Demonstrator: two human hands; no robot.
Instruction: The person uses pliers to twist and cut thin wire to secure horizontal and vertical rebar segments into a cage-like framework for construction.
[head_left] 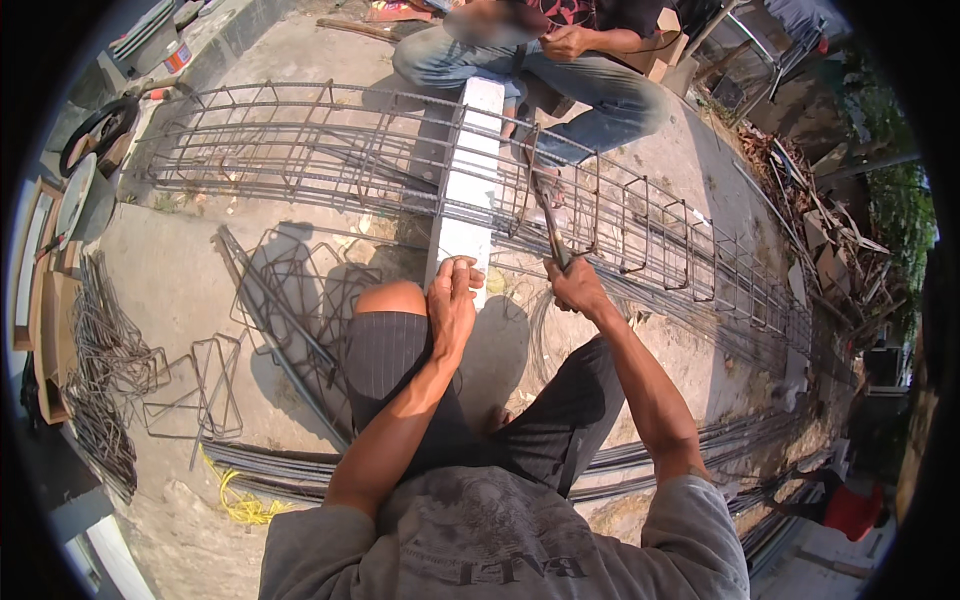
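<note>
I sit astride a white concrete post point(478, 150) with a long rebar cage point(300, 150) lying across it. My left hand point(452, 295) rests curled on the near end of the post, its fingers bent around what looks like thin wire. My right hand point(577, 288) is closed on the handle of a slim metal hook tool point(548, 215) that points up into the cage bars. My bare left knee point(392, 298) is just left of the left hand.
Another person in jeans point(560, 70) sits on the far side of the cage. Loose bent stirrups point(290, 280) and wire bundles point(105, 360) lie left. Long rebars point(290, 465) lie behind me, with yellow cord point(240, 500). Rubble point(820, 230) is piled right.
</note>
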